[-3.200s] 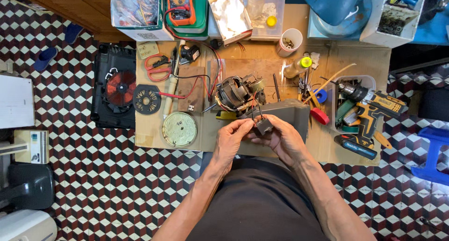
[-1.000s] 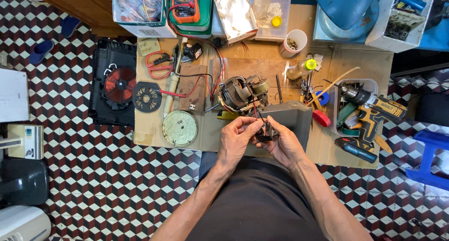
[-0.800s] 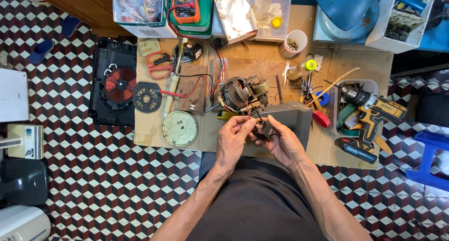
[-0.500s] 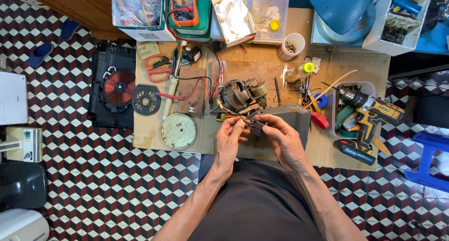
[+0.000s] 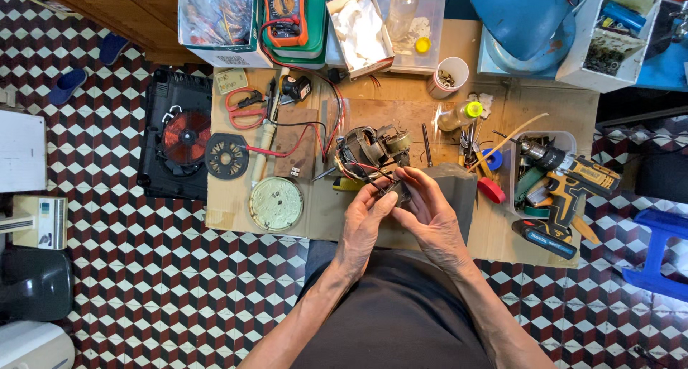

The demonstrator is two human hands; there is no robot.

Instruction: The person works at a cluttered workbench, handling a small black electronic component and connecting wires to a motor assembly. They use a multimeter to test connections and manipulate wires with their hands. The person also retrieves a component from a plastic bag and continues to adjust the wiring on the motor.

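Note:
My left hand [image 5: 364,218] and my right hand [image 5: 430,213] meet over the front of a low wooden workboard [image 5: 358,104]. Between their fingertips they pinch a small dark part [image 5: 393,191] with red and dark wires running off it. Those wires lead up to a fan motor [image 5: 373,148] with copper windings, lying on the board just beyond my fingers. A grey plastic housing [image 5: 459,190] sits under and right of my right hand.
Left of my hands lie a round greenish disc [image 5: 276,203], a dark round plate [image 5: 226,155], red scissors [image 5: 246,105] and a soldering iron [image 5: 264,140]. A multimeter [image 5: 285,7] and boxes stand at the back. A tray [image 5: 512,186] holds cordless drills [image 5: 566,177]. An opened induction cooker [image 5: 175,143] rests on the tiled floor.
Both hands have stayed together on the small part, turning and shifting it slightly toward the motor. The view has wobbled a little; nothing else on the board has moved.

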